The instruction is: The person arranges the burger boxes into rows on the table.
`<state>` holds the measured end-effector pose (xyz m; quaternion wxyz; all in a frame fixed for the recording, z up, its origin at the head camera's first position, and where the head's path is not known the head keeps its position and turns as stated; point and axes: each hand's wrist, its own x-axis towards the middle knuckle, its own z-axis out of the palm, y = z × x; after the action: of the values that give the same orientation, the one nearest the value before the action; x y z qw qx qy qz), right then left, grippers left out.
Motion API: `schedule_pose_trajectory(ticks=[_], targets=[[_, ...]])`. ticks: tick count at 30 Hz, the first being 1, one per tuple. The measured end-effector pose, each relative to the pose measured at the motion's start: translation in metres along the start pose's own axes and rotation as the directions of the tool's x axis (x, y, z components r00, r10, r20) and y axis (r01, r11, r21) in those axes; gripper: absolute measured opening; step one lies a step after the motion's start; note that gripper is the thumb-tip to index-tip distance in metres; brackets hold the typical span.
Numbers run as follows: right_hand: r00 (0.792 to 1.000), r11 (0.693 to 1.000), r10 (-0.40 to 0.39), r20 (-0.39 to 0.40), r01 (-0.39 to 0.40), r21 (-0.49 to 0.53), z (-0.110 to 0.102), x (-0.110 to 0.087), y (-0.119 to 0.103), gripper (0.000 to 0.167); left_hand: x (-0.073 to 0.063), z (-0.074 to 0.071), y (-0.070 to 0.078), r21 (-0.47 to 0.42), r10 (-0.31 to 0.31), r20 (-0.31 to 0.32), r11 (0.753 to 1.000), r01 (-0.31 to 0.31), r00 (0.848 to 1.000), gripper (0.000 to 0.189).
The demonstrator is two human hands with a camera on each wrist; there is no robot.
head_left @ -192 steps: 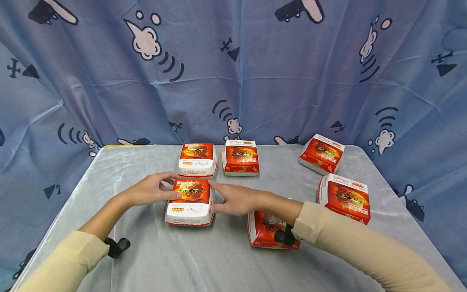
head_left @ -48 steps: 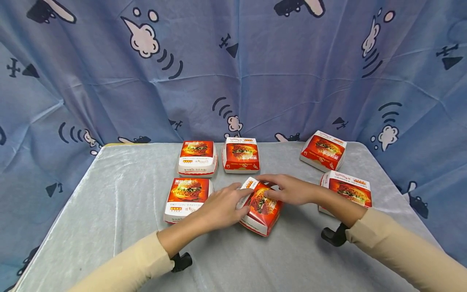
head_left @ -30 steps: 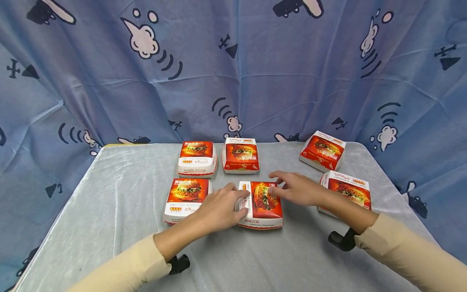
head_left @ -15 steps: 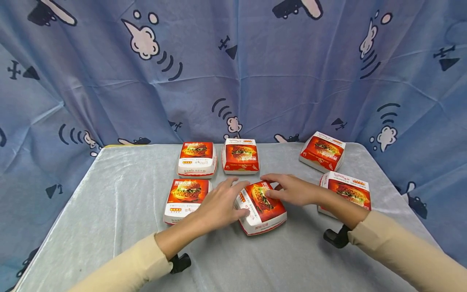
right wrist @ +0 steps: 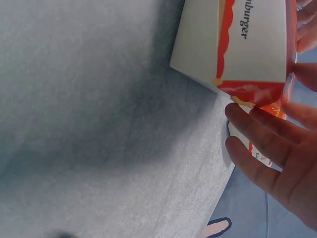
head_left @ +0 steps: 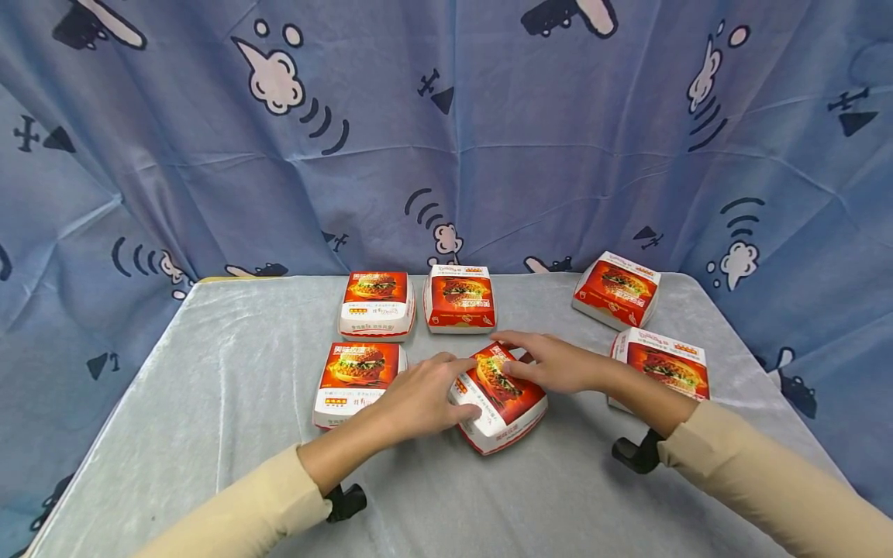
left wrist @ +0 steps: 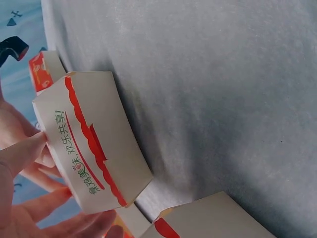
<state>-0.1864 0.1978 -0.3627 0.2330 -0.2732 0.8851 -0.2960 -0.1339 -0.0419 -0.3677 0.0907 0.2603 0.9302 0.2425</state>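
Between both hands sits a red-and-white burger box [head_left: 508, 395], turned at an angle on the table. My left hand [head_left: 424, 399] grips its left side, with the thumb at the near left edge. My right hand [head_left: 558, 363] holds the far right side, its thumb on the printed lid and the other fingers behind the far corner. In the left wrist view the box [left wrist: 94, 139] shows a white side with green lettering, with fingers along its edge. The right wrist view shows the box [right wrist: 250, 49] and fingertips at its corner.
Left of the held box lies another burger box [head_left: 357, 372], partly covered by my left hand. Two burger boxes [head_left: 377, 298] [head_left: 460, 298] stand behind in a row. Two more [head_left: 617, 287] [head_left: 670, 364] lie angled at the right. A blue patterned curtain [head_left: 446, 139] hangs behind the grey-covered table [head_left: 251, 372].
Both hands have moved from the left front box to the middle one. Over the last second or so that box has turned counter-clockwise, its white strip swinging from upper left to lower left.
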Motion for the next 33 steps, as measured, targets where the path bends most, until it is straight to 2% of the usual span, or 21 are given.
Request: schedule_pose_trajectory(ticks=[3,10,19,23,28,33], targets=[[1.000,1.000,0.027,0.005,-0.027,0.013,-0.001,-0.002,-0.002,0.060,0.000,0.000,0.000,0.013,-0.008,-0.003,1.000,0.008,1.000,0.064],[1.000,1.000,0.005,-0.003,-0.005,-0.011,-0.007,-0.009,-0.005,0.060,-0.001,0.000,0.002,0.047,-0.011,-0.033,0.999,0.013,0.999,0.062],[0.998,0.999,0.022,0.057,-0.020,-0.043,-0.012,-0.017,-0.006,0.060,-0.002,0.000,0.001,0.074,-0.010,-0.049,0.997,0.014,0.999,0.057],[0.998,0.999,0.023,0.066,-0.020,-0.038,-0.011,-0.016,-0.006,0.059,-0.002,0.000,0.001,0.053,-0.016,-0.059,0.998,0.019,0.998,0.053],[0.998,0.998,-0.015,0.062,0.018,-0.056,-0.010,-0.015,-0.007,0.058,-0.002,0.000,0.000,-0.012,-0.039,-0.062,0.999,0.038,0.997,0.055],[0.997,0.996,-0.038,0.066,0.043,-0.078,-0.008,-0.013,-0.007,0.056,-0.001,0.000,-0.003,-0.044,-0.043,-0.029,0.998,0.042,0.999,0.057]])
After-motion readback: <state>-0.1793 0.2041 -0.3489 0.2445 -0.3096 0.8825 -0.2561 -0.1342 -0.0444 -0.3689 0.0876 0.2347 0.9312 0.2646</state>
